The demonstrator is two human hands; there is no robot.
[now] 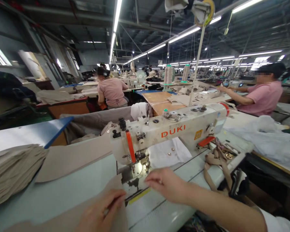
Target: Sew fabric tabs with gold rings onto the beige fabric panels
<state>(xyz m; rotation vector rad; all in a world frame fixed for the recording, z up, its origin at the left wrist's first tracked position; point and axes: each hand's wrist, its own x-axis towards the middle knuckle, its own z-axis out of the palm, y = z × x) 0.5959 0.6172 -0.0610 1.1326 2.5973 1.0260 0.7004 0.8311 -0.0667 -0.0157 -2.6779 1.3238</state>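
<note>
At the lower middle, my left hand [102, 209] is closed at the edge of a beige fabric panel [62, 219], thumb and fingers pinched together. The panel lies on the pale sewing table and its corner reaches toward the needle plate [136, 170]. My right hand [168, 185] hovers just right of the plate, its fingertips pressed together; whatever they hold, if anything, is too small to tell. Before both hands stands a white DUKI sewing machine [171, 130] with its lamp lit. A white cloth [161, 158] bearing small metal pieces lies under the machine's arm.
Stacked beige fabric [14, 170] lies at left, beside another flat panel [74, 158]. Beige straps with metal buckles [217, 161] sit at the table's right. Thread cones [168, 74] stand behind the machine. Two people in pink work farther back, and clear plastic [270, 135] lies at right.
</note>
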